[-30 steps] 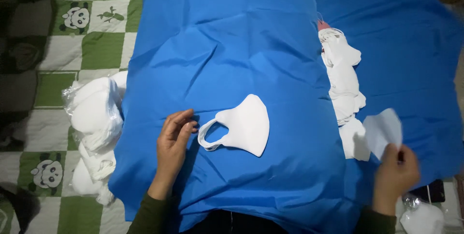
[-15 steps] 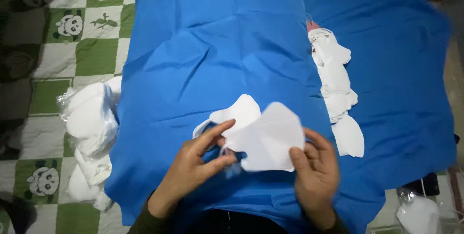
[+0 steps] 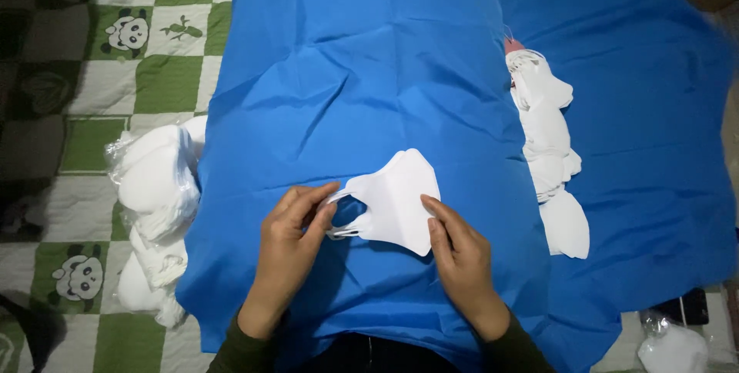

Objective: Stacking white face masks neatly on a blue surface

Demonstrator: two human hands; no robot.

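A white folded face mask (image 3: 396, 200) lies on a blue cloth (image 3: 369, 73) in front of me; it looks like two masks laid one on the other. My left hand (image 3: 289, 246) pinches the ear loop at the mask's left end. My right hand (image 3: 460, 254) presses its fingertips on the mask's lower right edge. Both sleeves are dark olive.
A row of white masks (image 3: 548, 134) runs down the blue cloth at the right. A clear plastic bag of white masks (image 3: 154, 188) sits at the left on a green and white panda quilt (image 3: 100, 57). Another plastic bag (image 3: 673, 346) lies at the bottom right.
My right hand brought a second mask from the right row to the middle and laid it on the first. Both hands now rest at the stacked masks' edges.
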